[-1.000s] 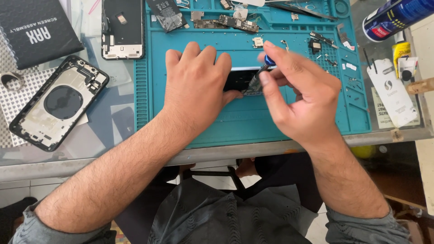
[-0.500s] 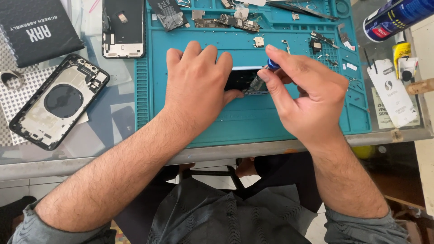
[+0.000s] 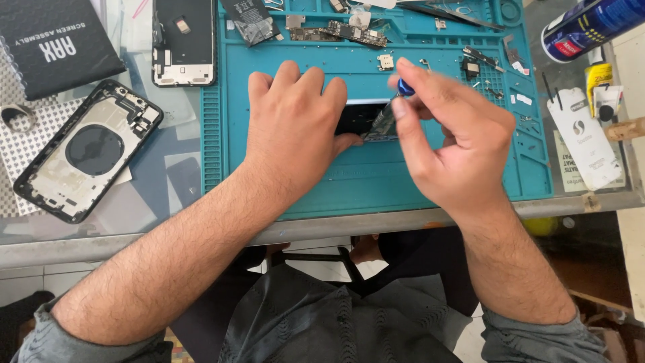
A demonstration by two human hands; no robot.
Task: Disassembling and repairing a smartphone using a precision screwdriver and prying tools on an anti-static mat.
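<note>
Between the two hands, on a teal repair mat [image 3: 376, 178], lies a dark phone part [image 3: 359, 119], mostly hidden. The right hand [image 3: 457, 144] has its grip closed around a small screwdriver [image 3: 393, 111] with a blue cap, pinched between thumb and fingertips, its tip angled down onto the part's right edge. The left hand [image 3: 295, 128] lies flat, palm down, fingers together, pressing on the part to steady it; it grasps nothing.

Farther up the mat from the part sit a circuit board [image 3: 346, 31], a battery [image 3: 250, 17] and scattered tiny metal pieces [image 3: 480, 64]. Left of the mat, on the glass desk [image 3: 168, 202], lie a phone screen [image 3: 183, 40] face down and an empty black phone housing [image 3: 87, 149]. A black box [image 3: 57, 40] sits beyond the housing. Right of the mat stand a blue spray can [image 3: 591, 27] and a white card [image 3: 583, 134].

Risks, as a judgement: the driver tip could slip off a tiny screw and gouge the part or prick the left thumb just beside it. A freed screw could roll among the loose pieces and be lost. Heavy pressure from the flat hand could crack or bend the part beneath.
</note>
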